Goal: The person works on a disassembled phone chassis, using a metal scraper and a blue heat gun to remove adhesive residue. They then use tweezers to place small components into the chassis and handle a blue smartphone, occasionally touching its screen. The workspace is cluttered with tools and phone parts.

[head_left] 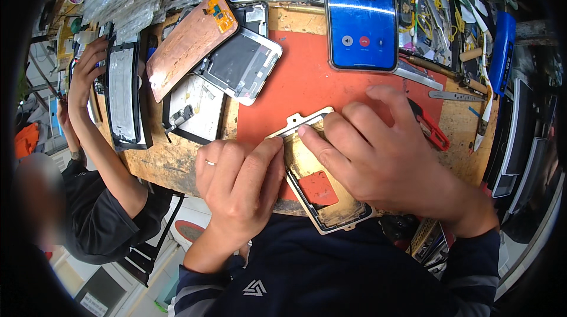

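A gold metal phone mould with holed tabs and a rectangular cutout lies tilted over the orange mat, close to my body. A thin dark phone frame sits along the inside of its rim. My left hand, a ring on one finger, is closed in a pinch at the mould's upper left edge. Over the right side, my right hand grips the mould. Its thumb presses near the top edge, and one finger is raised off it. The fingertips hide part of the upper rim.
A phone showing a blue call screen lies at the back. Phone parts, including a copper-backed screen, are stacked left of the mat. A red-handled tool and tweezers lie right. At left, another person's hand is beside a dark phone frame.
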The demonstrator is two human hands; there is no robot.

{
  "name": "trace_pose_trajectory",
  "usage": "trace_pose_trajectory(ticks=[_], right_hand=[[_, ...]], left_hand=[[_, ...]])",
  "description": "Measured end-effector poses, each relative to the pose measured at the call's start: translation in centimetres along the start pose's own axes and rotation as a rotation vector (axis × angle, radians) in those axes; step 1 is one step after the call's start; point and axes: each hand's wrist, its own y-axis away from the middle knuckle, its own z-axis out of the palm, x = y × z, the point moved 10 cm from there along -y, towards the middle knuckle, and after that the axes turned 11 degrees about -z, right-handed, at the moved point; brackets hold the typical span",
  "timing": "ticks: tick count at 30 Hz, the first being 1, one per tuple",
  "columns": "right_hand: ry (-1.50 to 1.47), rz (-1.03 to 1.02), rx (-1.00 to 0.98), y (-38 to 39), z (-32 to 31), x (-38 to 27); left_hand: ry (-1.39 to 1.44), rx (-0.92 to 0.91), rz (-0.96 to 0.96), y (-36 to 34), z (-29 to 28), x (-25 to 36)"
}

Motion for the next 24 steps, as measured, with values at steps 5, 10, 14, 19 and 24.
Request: trace_pose_trajectory(ticks=[5,10,14,19,24], right_hand=[[-0.191,0.004,0.071,0.5,-1.3,0.8],[-0.089,0.133,0.344,2.5,-4.6,5.9],[0.041,0.323,0.328,4.0,-5.3,9.3],[0.023,0.344,0.212,3.2,-4.4,8.7],[0.042,0.301,0.165,2.3,-3.6,8.1]], left_hand=[[0.014,-0.011,0.041,-0.6,0.4,0.4],[-0.097,-0.12,0.131,-0.7,1.8,1.7],[-0.177,-0.073,0.226,-0.8,1.5,2.7],[-0.162,-0.07,0.239,-0.5,1.3,2.7],[-0.137,-0.034,0.219,-0.2,1.5,2.4]])
